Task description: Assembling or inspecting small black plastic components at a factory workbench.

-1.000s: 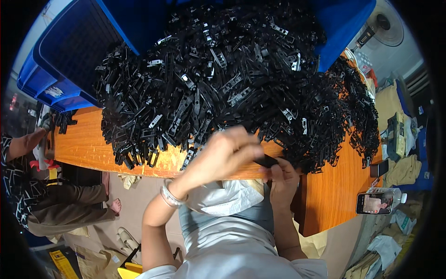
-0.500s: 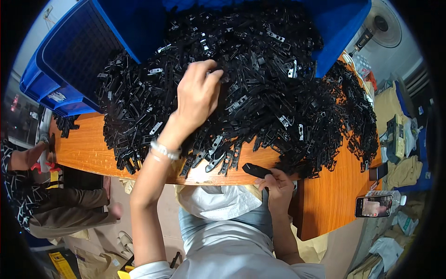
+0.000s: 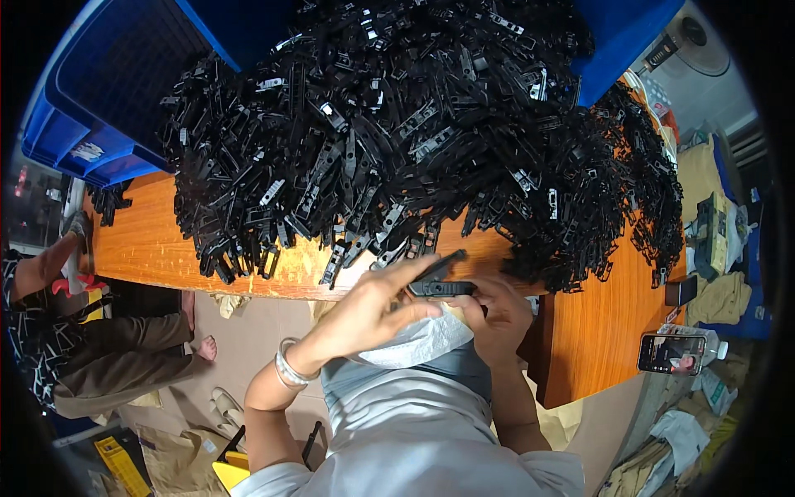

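Note:
Over the table's front edge, my two hands meet at a small black plastic assembly (image 3: 445,288). It looks like two long narrow pieces, one angled up over the other. My left hand (image 3: 374,308) grips it from the left, thumb below and fingers above. My right hand (image 3: 500,319) pinches its right end, the fingers partly hidden by one another. Beyond them a large pile of black plastic clip-like parts (image 3: 364,157) covers the table, some with shiny metal pieces. A white cloth or bag (image 3: 410,346) lies over my lap.
A blue crate (image 3: 91,149) lies tipped at the left of the wooden table (image 3: 596,356), and blue bin walls (image 3: 625,50) flank the pile. At the right are a phone (image 3: 671,354) and a fan (image 3: 704,50). Another person (image 3: 50,331) is at the left.
My left hand has drawn back from the pile to my right hand, which held a black piece. Both now hold black parts together. The view has tilted slightly downward.

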A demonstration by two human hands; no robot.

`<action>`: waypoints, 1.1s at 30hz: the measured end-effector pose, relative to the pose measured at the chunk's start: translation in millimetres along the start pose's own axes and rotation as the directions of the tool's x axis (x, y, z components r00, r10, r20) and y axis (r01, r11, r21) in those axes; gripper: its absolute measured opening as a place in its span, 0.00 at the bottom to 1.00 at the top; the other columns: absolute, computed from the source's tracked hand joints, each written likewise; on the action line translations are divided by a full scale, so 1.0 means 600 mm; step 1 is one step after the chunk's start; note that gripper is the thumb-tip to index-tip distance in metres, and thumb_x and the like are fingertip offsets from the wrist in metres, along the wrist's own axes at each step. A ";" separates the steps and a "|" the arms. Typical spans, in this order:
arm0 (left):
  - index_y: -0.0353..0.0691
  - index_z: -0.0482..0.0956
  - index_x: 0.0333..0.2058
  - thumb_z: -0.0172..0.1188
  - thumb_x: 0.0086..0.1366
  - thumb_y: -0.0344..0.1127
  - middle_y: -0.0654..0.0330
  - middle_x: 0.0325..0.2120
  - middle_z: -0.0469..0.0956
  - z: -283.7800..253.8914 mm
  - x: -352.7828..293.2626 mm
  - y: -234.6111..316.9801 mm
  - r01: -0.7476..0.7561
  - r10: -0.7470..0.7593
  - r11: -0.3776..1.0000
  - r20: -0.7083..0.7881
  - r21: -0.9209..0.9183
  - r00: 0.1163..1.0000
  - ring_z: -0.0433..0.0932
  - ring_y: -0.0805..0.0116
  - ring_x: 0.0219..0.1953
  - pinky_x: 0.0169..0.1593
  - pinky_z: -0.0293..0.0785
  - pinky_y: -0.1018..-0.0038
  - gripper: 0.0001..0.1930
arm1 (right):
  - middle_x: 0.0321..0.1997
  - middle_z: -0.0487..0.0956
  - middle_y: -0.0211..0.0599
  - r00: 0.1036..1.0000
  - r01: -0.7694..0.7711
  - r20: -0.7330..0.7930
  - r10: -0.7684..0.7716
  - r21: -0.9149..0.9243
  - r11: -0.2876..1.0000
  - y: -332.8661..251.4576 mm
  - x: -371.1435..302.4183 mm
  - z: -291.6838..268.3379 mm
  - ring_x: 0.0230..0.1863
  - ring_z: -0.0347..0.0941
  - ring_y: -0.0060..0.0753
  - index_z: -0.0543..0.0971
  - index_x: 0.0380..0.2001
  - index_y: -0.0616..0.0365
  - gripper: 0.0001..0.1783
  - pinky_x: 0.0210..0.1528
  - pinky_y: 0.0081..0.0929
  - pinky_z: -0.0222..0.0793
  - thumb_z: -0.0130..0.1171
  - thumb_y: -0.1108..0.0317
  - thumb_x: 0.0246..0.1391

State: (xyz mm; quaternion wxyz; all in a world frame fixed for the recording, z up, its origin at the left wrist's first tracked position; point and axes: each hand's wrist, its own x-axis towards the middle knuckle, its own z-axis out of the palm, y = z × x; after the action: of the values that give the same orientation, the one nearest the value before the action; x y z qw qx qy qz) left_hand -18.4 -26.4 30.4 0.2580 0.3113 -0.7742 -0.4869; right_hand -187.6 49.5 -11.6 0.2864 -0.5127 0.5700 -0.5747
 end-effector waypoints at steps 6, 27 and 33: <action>0.30 0.67 0.48 0.59 0.54 0.31 0.41 0.36 0.74 0.002 -0.030 -0.008 0.023 -0.023 0.998 -0.007 0.066 1.000 0.75 0.47 0.38 0.43 0.69 0.65 0.23 | 0.38 0.75 0.39 1.000 -0.013 0.005 0.013 0.034 0.999 -0.033 0.018 0.014 0.34 0.72 0.24 0.77 0.34 0.67 0.15 0.34 0.17 0.67 0.56 0.82 0.36; 0.31 0.74 0.28 0.56 0.53 0.23 0.55 0.24 0.71 -0.048 -0.055 -0.069 0.295 0.000 0.874 -0.609 0.385 0.794 0.71 0.62 0.23 0.29 0.68 0.73 0.03 | 0.26 0.75 0.37 0.890 0.038 0.456 0.025 -0.128 0.991 0.020 -0.022 0.007 0.25 0.70 0.27 0.78 0.32 0.65 0.10 0.30 0.19 0.64 0.55 0.78 0.42; 0.32 0.72 0.29 0.55 0.53 0.22 0.57 0.23 0.68 -0.073 -0.031 -0.084 0.279 0.156 0.816 -0.659 0.506 0.736 0.69 0.64 0.20 0.26 0.66 0.73 0.04 | 0.25 0.75 0.37 0.899 -0.087 0.419 0.129 -0.118 0.989 0.007 -0.023 0.000 0.25 0.71 0.23 0.78 0.30 0.66 0.08 0.29 0.18 0.66 0.53 0.79 0.46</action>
State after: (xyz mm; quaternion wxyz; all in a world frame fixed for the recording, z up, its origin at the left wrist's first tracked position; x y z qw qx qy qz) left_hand 36.5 -55.6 -0.3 0.3969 0.5553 -0.7249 -0.0926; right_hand -184.3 61.0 -19.4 0.4101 -0.6065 0.5484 -0.4039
